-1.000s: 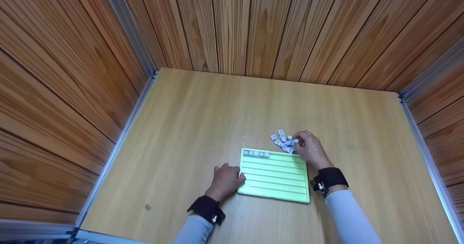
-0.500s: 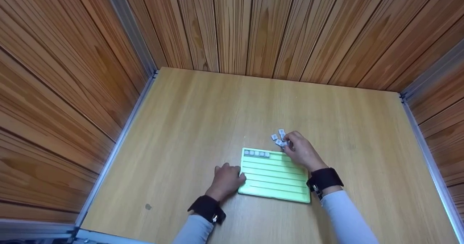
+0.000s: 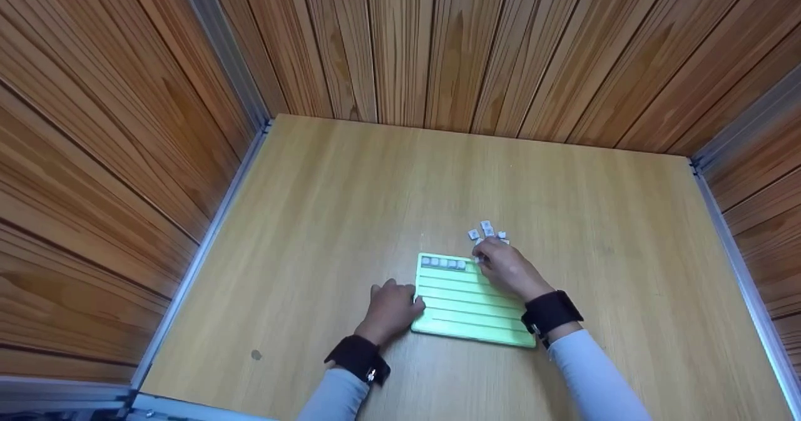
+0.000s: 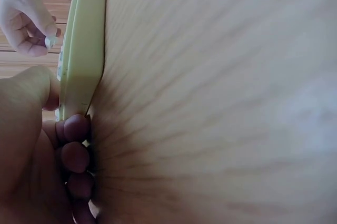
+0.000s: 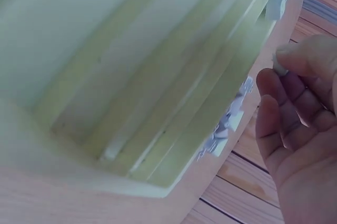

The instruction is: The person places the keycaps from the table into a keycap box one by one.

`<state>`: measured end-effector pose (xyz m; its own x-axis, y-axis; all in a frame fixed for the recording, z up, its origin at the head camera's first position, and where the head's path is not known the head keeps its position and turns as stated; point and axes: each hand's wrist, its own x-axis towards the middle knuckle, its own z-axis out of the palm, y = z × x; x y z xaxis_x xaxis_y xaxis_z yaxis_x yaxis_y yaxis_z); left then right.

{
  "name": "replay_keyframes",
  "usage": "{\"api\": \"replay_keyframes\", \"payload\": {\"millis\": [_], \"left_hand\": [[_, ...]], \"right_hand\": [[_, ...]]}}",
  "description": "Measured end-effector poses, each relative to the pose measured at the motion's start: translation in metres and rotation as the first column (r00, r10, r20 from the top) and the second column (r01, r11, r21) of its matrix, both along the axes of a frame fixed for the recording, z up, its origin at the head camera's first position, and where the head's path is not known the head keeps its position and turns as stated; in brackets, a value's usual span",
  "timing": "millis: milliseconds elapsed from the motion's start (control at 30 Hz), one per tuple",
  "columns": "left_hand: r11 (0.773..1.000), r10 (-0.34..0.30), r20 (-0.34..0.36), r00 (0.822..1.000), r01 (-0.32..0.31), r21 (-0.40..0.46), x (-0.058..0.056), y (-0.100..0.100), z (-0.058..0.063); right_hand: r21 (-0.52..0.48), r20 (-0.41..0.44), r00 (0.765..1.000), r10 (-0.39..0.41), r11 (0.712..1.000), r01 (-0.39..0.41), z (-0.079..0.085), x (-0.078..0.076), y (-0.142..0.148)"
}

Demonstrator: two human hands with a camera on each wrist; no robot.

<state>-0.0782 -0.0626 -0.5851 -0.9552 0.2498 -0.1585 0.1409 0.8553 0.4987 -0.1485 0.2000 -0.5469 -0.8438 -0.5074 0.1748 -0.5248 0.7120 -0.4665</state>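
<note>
A light green grooved tray lies flat on the table. My left hand grips its left edge, thumb over the rim and curled fingers against the side, as the left wrist view shows. Several small white tiles sit in a row at the left of the top groove. Over the tray's far edge, my right hand pinches one small white tile between thumb and fingers. Just beyond that edge, loose white tiles lie in a pile, partly hidden by the right hand.
The wooden tabletop spreads around the tray. Wood-plank walls enclose it at the back and both sides, with metal rails along the side edges. A dark spot marks the table at front left.
My right hand has moved left from the pile's right side to the tray's far edge, near the row's end. The left hand and tray have stayed in place.
</note>
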Motion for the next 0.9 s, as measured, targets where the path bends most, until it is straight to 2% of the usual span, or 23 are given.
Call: {"api": "replay_keyframes", "payload": {"millis": [600, 733, 900], "left_hand": [[1.0, -0.004, 0.018, 1.0, 0.004, 0.013, 0.002, 0.0, 0.002], [1.0, 0.001, 0.019, 1.0, -0.001, 0.01, 0.003, 0.0, 0.002], [1.0, -0.003, -0.012, 1.0, 0.004, 0.012, 0.002, -0.001, 0.001]], "right_hand": [[0.106, 0.137, 0.99, -0.025, 0.994, 0.011, 0.0, 0.002, -0.015], [0.084, 0.13, 0.991, -0.017, 0.996, 0.006, -0.002, 0.002, -0.015], [0.056, 0.065, 0.998, 0.004, 0.998, -0.007, -0.004, 0.002, -0.015]]}}
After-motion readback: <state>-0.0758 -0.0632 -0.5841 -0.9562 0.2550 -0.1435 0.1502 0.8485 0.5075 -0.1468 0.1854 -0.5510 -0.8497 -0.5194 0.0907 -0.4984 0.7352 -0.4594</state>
